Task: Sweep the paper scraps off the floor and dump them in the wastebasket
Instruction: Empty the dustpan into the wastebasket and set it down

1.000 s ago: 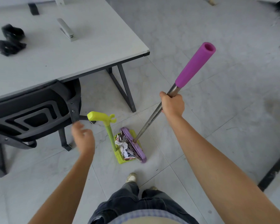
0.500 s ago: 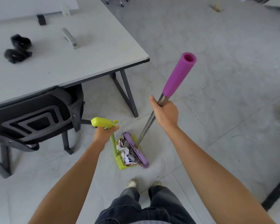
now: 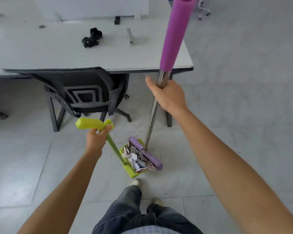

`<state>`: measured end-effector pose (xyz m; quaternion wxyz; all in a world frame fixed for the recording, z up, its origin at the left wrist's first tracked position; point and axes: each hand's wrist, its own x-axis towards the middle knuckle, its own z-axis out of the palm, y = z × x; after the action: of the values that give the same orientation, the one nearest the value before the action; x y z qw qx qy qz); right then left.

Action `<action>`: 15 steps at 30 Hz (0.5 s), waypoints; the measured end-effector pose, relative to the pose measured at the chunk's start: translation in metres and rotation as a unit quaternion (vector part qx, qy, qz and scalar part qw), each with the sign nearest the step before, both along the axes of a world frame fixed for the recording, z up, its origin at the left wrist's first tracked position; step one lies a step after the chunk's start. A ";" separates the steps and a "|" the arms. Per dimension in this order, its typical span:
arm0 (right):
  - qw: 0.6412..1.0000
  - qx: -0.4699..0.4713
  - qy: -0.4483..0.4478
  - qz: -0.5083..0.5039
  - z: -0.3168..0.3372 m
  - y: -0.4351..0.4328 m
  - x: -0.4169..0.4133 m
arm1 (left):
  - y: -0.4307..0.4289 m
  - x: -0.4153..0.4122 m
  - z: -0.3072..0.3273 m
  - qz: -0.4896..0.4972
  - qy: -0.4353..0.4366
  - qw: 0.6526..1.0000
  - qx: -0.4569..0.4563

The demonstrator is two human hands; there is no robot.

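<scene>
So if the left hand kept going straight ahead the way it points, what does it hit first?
Probably the chair. The left hand, closed on the dustpan handle, points up and ahead toward the chair's legs and base. Depth is unclear, though; floor lies between them.

Broom pole [image 3: 151, 115] under right hand [image 3: 167, 95]: shiny bare metal
Broom grip [image 3: 173, 34] above it: matt purple foam
Dustpan [image 3: 130, 169] below left hand [image 3: 95, 141]: glossy lime plastic
Paper scraps [image 3: 135, 159]: crumpled printed paper
Floor [image 3: 243, 81]: smooth pale tile
Chair [image 3: 81, 88]: black mesh cloth
</scene>
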<state>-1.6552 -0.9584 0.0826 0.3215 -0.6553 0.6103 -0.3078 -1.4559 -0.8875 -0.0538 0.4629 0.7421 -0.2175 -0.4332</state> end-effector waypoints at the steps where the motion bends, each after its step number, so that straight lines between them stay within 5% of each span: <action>1: 1.000 -0.007 0.000 0.027 0.002 0.003 0.003 | 0.012 0.001 0.001 0.025 0.000 1.000 -0.005; 15: 0.946 -0.015 -0.026 0.322 0.016 0.087 0.133 | 0.184 0.058 0.016 0.327 -0.028 0.943 -0.051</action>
<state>-1.5227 -0.8710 0.0988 0.4094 -0.8134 0.3538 -0.2135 -1.3980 -0.7037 -0.0374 0.6100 0.7597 0.0018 -0.2253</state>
